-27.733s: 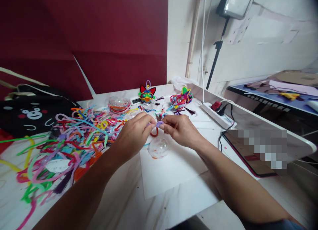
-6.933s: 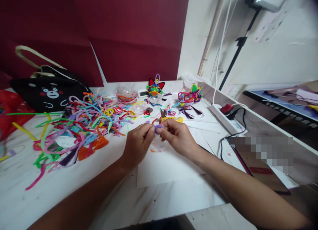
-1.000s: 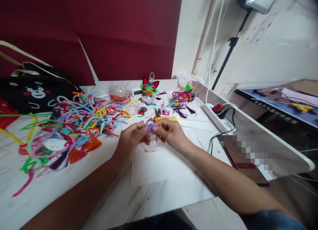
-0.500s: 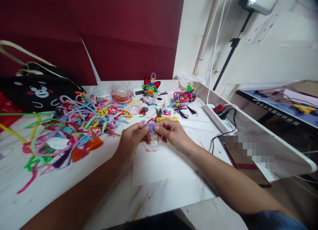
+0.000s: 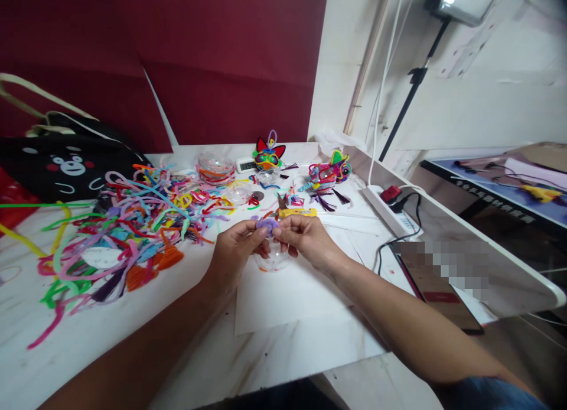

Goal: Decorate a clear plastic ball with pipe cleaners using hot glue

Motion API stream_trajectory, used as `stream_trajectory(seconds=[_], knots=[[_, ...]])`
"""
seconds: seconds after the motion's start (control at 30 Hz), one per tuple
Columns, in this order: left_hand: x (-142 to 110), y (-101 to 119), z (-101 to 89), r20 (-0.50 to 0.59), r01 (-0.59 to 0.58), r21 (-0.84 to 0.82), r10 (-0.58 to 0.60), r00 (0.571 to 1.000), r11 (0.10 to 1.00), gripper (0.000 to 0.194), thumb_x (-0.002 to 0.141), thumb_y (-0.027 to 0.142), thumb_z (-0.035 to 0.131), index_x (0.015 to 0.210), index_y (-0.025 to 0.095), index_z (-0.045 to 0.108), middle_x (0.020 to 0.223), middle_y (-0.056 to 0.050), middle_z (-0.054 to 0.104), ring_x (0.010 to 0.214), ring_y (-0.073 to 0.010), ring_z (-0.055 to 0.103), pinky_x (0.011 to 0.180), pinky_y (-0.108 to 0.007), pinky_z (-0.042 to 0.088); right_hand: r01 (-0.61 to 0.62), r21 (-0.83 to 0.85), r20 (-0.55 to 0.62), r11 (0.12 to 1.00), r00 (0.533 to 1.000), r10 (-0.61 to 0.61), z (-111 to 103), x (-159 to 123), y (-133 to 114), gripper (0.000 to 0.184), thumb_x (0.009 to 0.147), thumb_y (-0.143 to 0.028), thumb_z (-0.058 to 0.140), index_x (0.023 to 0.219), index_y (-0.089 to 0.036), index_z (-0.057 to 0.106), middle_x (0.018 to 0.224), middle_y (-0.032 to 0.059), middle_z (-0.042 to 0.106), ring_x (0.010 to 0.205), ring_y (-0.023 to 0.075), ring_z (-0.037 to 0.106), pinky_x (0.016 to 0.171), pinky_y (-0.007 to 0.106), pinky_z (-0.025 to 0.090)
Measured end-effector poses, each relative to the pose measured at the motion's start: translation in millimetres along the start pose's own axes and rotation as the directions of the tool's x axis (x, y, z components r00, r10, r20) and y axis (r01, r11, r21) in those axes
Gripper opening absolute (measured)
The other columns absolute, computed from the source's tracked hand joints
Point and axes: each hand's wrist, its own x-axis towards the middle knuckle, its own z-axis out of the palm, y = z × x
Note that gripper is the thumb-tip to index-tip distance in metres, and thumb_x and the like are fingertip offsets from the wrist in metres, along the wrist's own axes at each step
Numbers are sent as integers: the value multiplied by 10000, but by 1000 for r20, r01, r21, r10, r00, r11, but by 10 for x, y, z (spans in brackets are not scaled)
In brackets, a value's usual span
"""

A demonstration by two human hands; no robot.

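My left hand (image 5: 241, 243) and my right hand (image 5: 299, 233) meet over a white sheet of paper (image 5: 283, 306). Between their thumbs and fingers they pinch a small purple fuzzy coil (image 5: 267, 224), which looks like wound pipe cleaner. Just below and behind the fingertips sits a clear plastic bowl (image 5: 273, 261), partly hidden by my hands. Beyond them lie pliers with yellow handles (image 5: 299, 212). To the left spreads a big heap of coloured pipe cleaners (image 5: 133, 221).
Farther back stand a stack of clear bowls (image 5: 216, 169) and two colourful pipe-cleaner figures, one red-eared (image 5: 269, 156), one multicoloured (image 5: 330, 172). A power strip (image 5: 392, 210) and a phone (image 5: 438, 292) are on the right; a black bag (image 5: 71, 162) is at the left.
The purple coil has tilted slightly between my fingertips. Both hands stay in nearly the same place.
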Motion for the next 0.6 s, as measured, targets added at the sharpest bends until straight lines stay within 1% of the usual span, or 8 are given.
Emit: stream_trajectory(seconds=[0.1,0.2,0.27,0.33,0.4,0.47,0.5,0.6], knots=[[-2,-8,-15,2,-24,48,24,1000,999,244,749,360,751,826,142,673,578,6,645,524,-118,590,530,-234,494,14,-7,-32,1000,999,-14,-3,5,-4,419,560,-450,857,761,-163,627,545,-55,600,421,74,501,366,184,342],[-1,-12,-19,17,-40,88,39,999,995,247,764,362,741,827,134,671,567,5,637,514,-116,585,532,-235,505,21,-37,-39,999,999,-23,-20,4,-7,397,593,-455,838,761,-159,634,504,-59,579,408,69,472,379,187,342],[3,-16,-18,8,-57,89,57,998,994,256,771,357,735,875,133,667,571,11,627,511,-119,586,524,-235,512,20,-53,-35,998,999,-22,-30,4,-5,380,616,-453,826,748,-157,627,482,-55,569,398,67,449,389,191,337],[5,-23,-19,-30,-105,99,109,994,989,314,771,353,735,989,143,649,667,7,647,522,-121,601,509,-240,522,18,-54,-37,998,999,-20,-32,4,-2,371,625,-448,820,738,-157,618,477,-49,570,392,68,442,389,195,333],[-2,-33,-28,-63,-180,168,193,979,969,421,772,354,735,1129,175,602,872,-20,672,545,-115,628,511,-245,539,6,-49,-42,999,999,-8,-25,4,0,366,627,-448,815,727,-161,611,470,-47,571,389,70,449,386,194,334],[-22,-44,-43,-45,-265,301,291,956,916,479,790,356,723,1219,212,565,1066,-51,657,595,-112,659,564,-250,564,-10,-35,-47,999,999,9,-13,0,-3,367,620,-452,814,716,-165,608,464,-49,575,386,69,456,382,189,337],[-33,-51,-52,-14,-308,376,338,941,874,476,802,357,712,1235,223,565,1113,-60,654,634,-117,676,607,-251,575,-16,-24,-46,1000,999,15,-6,-4,-5,369,612,-452,816,712,-166,607,465,-50,578,385,68,457,379,186,338],[-52,-77,-75,84,-410,535,436,896,739,387,811,362,706,1167,223,643,1114,-66,687,789,-160,704,731,-256,586,-25,15,-29,1000,999,25,16,-23,-13,375,590,-444,827,712,-165,608,473,-55,584,388,64,460,375,179,336]])
